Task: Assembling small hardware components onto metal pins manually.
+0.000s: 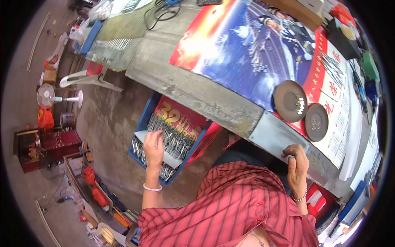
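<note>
My left hand (153, 149) is over a blue tray (145, 117) at the left of my lap. Its fingers are drawn together, and anything between them is too small to make out. Thin metal pieces (181, 143) lie in dense rows in the tray, with a white strip (170, 159) across them and a red printed sheet (183, 119) behind. At the table's near edge, my right hand (297, 165) is curled beside a grey metal plate (277, 133). Its fingertips are bent toward the thumb; whatever they pinch cannot be seen.
Two brown round dishes, a larger one (284, 101) and a smaller one (316, 123), rest on a poster (247, 53) with small pale pieces inside. More slender metal parts (331, 68) lie at the right. A white fan (46, 96) stands on the floor at left.
</note>
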Demonstrator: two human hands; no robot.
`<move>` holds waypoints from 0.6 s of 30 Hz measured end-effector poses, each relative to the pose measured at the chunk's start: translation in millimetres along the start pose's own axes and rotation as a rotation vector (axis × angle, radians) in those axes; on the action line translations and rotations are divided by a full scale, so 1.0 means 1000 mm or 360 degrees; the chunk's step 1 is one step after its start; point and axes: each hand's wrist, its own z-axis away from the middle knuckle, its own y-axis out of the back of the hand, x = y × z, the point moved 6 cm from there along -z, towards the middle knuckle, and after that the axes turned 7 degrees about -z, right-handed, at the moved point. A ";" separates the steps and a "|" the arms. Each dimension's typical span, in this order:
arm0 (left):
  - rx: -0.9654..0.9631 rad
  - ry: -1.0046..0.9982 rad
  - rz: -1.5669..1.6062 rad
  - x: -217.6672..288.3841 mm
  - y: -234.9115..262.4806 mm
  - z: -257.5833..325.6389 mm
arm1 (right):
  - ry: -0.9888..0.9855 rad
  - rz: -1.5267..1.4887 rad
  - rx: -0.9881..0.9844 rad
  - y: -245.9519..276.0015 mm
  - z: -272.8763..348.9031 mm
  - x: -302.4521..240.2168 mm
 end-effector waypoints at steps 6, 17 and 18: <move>-0.0116 -0.0521 0.0439 0.167 0.015 -0.084 | -0.0126 0.0103 0.0400 0.052 0.030 0.040; -0.0694 -0.1844 0.0490 0.542 -0.226 -0.101 | -0.0089 0.0345 0.1294 0.096 0.108 0.069; -0.0774 -0.1827 0.0450 0.554 -0.241 -0.104 | -0.0096 0.0307 0.1318 0.095 0.110 0.072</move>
